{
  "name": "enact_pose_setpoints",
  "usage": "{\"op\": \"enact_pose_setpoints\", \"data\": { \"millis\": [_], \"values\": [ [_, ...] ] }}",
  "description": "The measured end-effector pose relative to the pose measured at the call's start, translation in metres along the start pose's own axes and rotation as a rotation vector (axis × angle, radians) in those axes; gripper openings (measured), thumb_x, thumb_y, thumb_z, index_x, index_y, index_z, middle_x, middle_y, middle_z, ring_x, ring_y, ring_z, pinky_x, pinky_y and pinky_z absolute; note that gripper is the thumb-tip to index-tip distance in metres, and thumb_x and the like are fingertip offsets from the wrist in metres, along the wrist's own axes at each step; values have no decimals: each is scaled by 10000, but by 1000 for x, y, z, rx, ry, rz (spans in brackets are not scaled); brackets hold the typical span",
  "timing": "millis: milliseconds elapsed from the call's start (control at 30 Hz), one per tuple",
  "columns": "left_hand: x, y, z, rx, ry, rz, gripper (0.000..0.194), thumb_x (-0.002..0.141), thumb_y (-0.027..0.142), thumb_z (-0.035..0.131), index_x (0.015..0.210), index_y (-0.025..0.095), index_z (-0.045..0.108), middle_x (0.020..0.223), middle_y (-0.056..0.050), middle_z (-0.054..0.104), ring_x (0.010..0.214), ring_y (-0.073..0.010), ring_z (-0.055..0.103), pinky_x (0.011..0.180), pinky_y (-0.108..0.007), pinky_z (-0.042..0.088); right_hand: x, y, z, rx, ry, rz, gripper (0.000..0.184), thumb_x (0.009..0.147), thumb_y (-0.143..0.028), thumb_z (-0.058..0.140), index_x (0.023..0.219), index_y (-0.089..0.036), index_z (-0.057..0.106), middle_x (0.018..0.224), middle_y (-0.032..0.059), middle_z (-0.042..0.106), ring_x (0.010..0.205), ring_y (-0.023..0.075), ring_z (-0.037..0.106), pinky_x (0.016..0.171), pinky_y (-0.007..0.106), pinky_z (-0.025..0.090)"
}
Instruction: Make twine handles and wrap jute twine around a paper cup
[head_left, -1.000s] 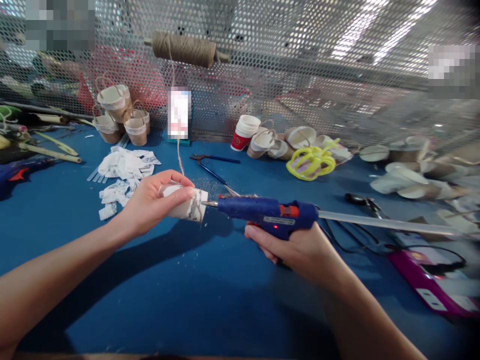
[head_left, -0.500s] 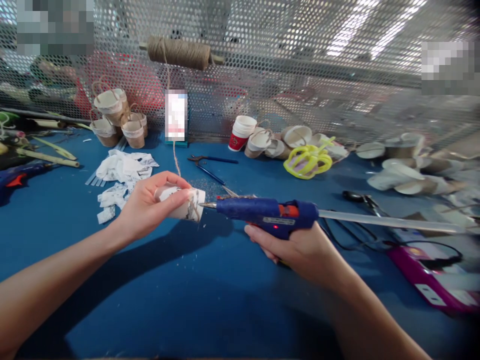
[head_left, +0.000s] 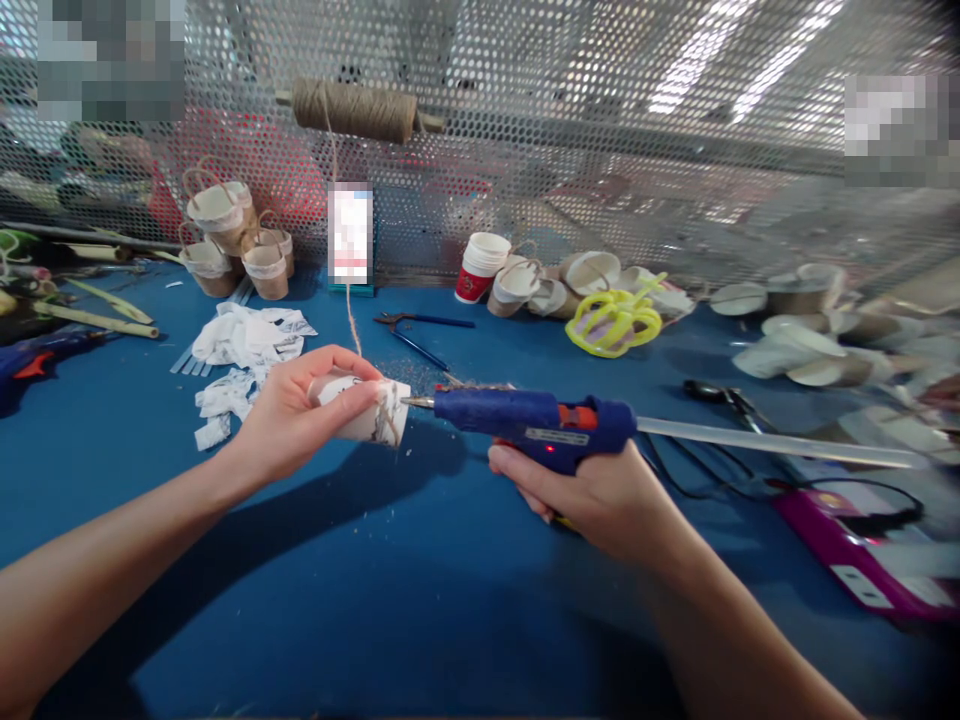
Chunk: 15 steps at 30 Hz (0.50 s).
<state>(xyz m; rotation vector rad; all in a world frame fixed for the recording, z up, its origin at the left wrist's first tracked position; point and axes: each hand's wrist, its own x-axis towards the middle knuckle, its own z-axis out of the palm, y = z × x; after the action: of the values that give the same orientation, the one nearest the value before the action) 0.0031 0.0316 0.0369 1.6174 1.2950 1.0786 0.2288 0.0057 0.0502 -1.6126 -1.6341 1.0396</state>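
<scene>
Closed around a white paper cup (head_left: 361, 420), my left hand (head_left: 300, 405) keeps it on its side, its right end facing the glue gun. A strand of jute twine (head_left: 352, 320) runs down to the cup and lies around it near that end. My right hand (head_left: 577, 490) grips the handle of a blue hot glue gun (head_left: 499, 412), whose red light is lit. The metal nozzle is at the twine-wrapped end of the cup; whether it touches, I cannot tell. A long clear glue stick (head_left: 765, 440) sticks out of the gun's back.
A twine spool (head_left: 352, 110) hangs on the perforated metal screen. Blue-handled pliers (head_left: 424, 340) lie behind the cup, crumpled white paper (head_left: 247, 335) to the left. Twine-wrapped cups (head_left: 266, 272) stand at the back. A purple power strip (head_left: 832, 545) and cables sit at right.
The view has shifted very slightly. Both hands keep their grips, and the glue gun's nozzle stays at the cup's right end.
</scene>
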Motion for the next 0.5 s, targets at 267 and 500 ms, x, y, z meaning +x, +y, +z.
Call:
{"op": "enact_pose_setpoints", "data": {
  "millis": [267,500],
  "values": [
    [1,0,1,-78,-18,-51,221,708,381,619,789,176,613,666,-11,609,512,-94,501,454,-191,390,-1,-3,4,40,-37,-14,264,675,-373,599,535,-188,472,357,-52,429,314,71,364,344,232,331],
    [5,-2,0,-280,-29,-154,212,680,345,652,782,168,596,690,-4,617,542,-95,539,481,-185,407,-4,-6,2,-31,-52,9,278,669,-367,608,502,-203,457,357,-40,441,341,83,389,360,236,354]
  ]
}}
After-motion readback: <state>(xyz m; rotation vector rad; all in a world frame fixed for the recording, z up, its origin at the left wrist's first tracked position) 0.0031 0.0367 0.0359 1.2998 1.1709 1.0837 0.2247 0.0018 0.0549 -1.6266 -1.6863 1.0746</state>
